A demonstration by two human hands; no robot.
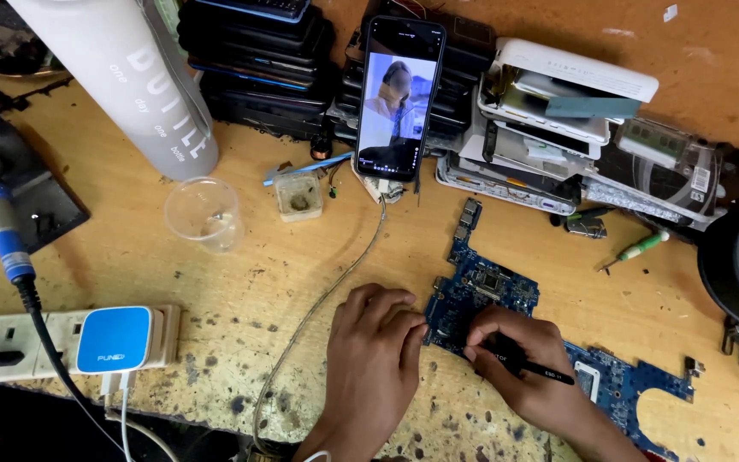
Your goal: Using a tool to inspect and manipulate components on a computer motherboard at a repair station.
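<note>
We see the blue circuit board [489, 295] lying flat on the worn wooden bench [215, 282], at about 4 o'clock from the upright phone [399, 98]. The left hand [374, 359] rests palm down at the board's 9 o'clock edge, fingers curled loosely and fingertips touching that edge, gripping nothing. The right hand [515, 364] lies on the board, fingers closed around black tweezers [528, 366] whose tip we cannot make out.

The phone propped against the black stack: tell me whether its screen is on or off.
On. The phone stands leaning against the stack of dark devices, and its screen glows with a bright picture of a person.
</note>
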